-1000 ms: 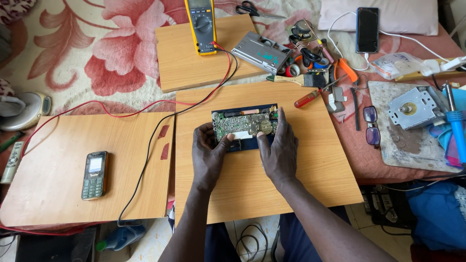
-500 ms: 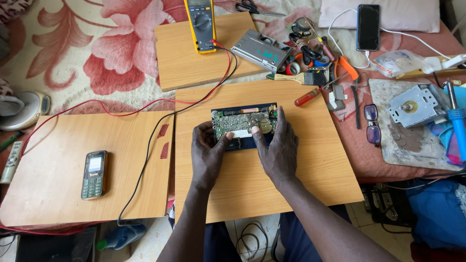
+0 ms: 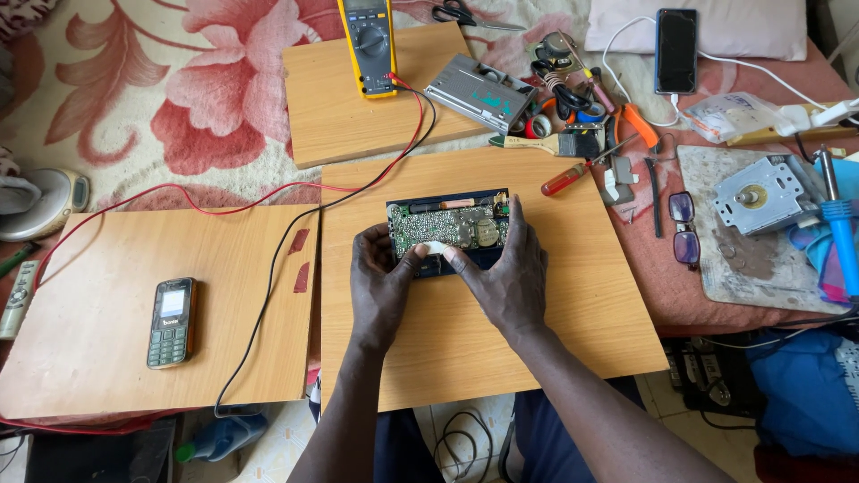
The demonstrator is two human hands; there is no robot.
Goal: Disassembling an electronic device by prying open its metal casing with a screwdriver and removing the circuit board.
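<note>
A small dark blue device case [image 3: 452, 225] with a green circuit board showing inside lies on the middle wooden board [image 3: 474, 331]. My left hand [image 3: 380, 282] grips its left and near side, thumb pressed on the board's lower edge. My right hand [image 3: 508, 268] holds the right side, its thumb meeting the left thumb at the near edge. Both hands hide the case's front part.
A yellow multimeter [image 3: 369, 45] sits on the far wooden board with red and black leads [image 3: 295, 224] running down. A keypad phone [image 3: 171, 322] lies on the left board. Screwdriver [image 3: 573, 174], brush, scissors, glasses [image 3: 683, 228], a smartphone [image 3: 676, 38] and a small motor [image 3: 761, 192] crowd the right.
Both thumbs have shifted inward along the near edge of the circuit board. The case stays in the same spot on the board.
</note>
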